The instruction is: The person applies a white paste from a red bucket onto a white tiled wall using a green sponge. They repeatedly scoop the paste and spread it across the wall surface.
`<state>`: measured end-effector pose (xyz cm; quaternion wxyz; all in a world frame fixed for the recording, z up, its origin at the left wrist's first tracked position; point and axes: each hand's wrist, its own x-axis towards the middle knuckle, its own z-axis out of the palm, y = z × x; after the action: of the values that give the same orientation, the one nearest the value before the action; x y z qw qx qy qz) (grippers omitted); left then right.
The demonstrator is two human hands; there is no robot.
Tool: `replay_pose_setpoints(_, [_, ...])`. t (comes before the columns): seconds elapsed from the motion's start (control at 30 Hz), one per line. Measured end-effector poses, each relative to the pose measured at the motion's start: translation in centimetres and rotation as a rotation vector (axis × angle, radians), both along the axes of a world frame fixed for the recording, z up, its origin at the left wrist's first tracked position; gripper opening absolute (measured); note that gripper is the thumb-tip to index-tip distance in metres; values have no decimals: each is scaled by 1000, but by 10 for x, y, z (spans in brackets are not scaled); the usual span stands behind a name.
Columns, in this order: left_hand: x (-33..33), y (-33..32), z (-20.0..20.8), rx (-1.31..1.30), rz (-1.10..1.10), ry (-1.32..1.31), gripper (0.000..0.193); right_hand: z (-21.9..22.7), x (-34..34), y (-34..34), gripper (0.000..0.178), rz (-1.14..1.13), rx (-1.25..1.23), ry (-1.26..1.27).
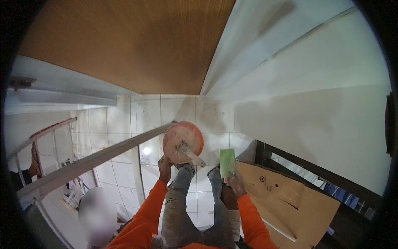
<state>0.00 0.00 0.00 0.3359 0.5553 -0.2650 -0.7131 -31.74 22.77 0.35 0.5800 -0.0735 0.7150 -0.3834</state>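
Orange sleeves (pixel 145 211) lead down to a smeared bucket (pixel 200 139) and a green float (pixel 226 159)

Nearest to us, the sleeves come in from the lower edge, beside our worn, pale-stained trousers (pixel 178 207). Our left hand (pixel 165 167) grips the bucket by its near left rim. We see the bucket as round and orange-red, out in front of our knees above white floor tiles (pixel 178 108); we cannot tell whether anything supports it from below. Pale pinkish paste coats its inside, with the orange showing best along the right side. In it lies a tool (pixel 194 156), its grey, clotted end near the middle and its pale, crusted handle poking past the near right rim.

Our right hand (pixel 235 184) is wrapped around the near end of the float, a flat lime-green rectangle with lighter smudges, apart from the bucket on its right. Just beside that hand we have a brown cardboard sheet (pixel 306 199). A grey rail (pixel 103 153) slants up toward the bucket's left side, and another person (pixel 97 216) shows, blurred, at lower left.
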Motion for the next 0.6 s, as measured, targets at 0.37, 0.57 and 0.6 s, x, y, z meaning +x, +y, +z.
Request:
replay_pose_setpoints(0.37, [-51,-13,-266,94,-333,-300,32,-203,-104,-77,36,384,-21,466])
replay_pose_setpoints(0.57, [-62,-81,-362,-163,-672,-363,32,-236,-102,-145,34,187,-150,61])
replay_pose_setpoints(0.6, [-53,-86,-377,-195,-758,-418,32,-246,-93,-150,35,149,-197,9])
